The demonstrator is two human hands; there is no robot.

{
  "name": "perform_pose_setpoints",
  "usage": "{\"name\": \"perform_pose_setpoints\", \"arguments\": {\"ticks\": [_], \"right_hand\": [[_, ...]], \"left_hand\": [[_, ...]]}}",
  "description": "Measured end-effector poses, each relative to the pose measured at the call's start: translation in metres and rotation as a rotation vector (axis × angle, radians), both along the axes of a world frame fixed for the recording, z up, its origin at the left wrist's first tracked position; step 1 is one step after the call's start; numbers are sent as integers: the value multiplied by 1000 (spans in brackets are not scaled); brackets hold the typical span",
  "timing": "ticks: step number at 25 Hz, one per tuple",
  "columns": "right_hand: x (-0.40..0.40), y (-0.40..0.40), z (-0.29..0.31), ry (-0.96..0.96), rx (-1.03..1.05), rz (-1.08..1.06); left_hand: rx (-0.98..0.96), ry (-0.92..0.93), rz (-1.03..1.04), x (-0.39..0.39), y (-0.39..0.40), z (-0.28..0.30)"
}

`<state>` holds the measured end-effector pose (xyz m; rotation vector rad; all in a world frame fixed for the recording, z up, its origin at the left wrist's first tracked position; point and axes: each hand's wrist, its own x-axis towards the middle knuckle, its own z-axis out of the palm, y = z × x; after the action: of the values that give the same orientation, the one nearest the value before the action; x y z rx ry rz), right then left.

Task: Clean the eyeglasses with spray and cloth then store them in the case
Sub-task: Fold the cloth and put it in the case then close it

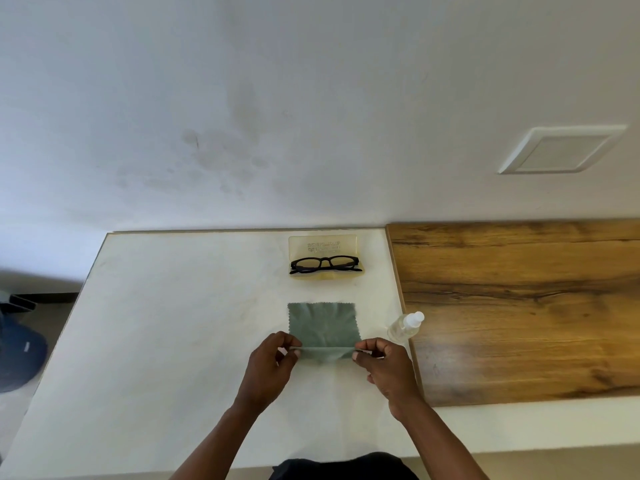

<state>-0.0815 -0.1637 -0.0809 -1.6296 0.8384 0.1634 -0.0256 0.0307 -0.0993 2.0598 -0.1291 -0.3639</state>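
Note:
A grey-green cleaning cloth (322, 325) lies flat on the white table (173, 341). My left hand (273, 365) pinches its near left corner and my right hand (384, 368) pinches its near right corner, with the near edge lifted and folded over. Black-framed eyeglasses (325, 264) rest, folded, in an open translucent yellow case (323, 245) farther back. A small clear spray bottle (405, 326) with a white cap stands to the right of the cloth, close to my right hand.
A wooden board (519, 306) covers the surface to the right of the white table. A white wall rises behind, with a square white plate (561, 150) on it. A dark blue object (20, 348) lies off the table's left edge.

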Motion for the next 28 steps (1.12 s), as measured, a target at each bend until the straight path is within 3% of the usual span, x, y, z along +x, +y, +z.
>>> {"name": "perform_pose_setpoints", "arguments": {"ticks": [7, 12, 24, 26, 28], "right_hand": [[16, 2, -4, -93, -90, 45], [39, 3, -10, -128, -91, -1], [71, 2, -26, -80, -470, 101], [64, 8, -22, -143, -552, 94], [53, 14, -20, -265, -706, 130]], "left_hand": [[-84, 81, 172, 11, -12, -2], [11, 8, 239, 26, -25, -5], [300, -21, 273, 57, -40, -18], [284, -60, 290, 51, -37, -16], [299, -212, 185, 40, -30, -14]]}}
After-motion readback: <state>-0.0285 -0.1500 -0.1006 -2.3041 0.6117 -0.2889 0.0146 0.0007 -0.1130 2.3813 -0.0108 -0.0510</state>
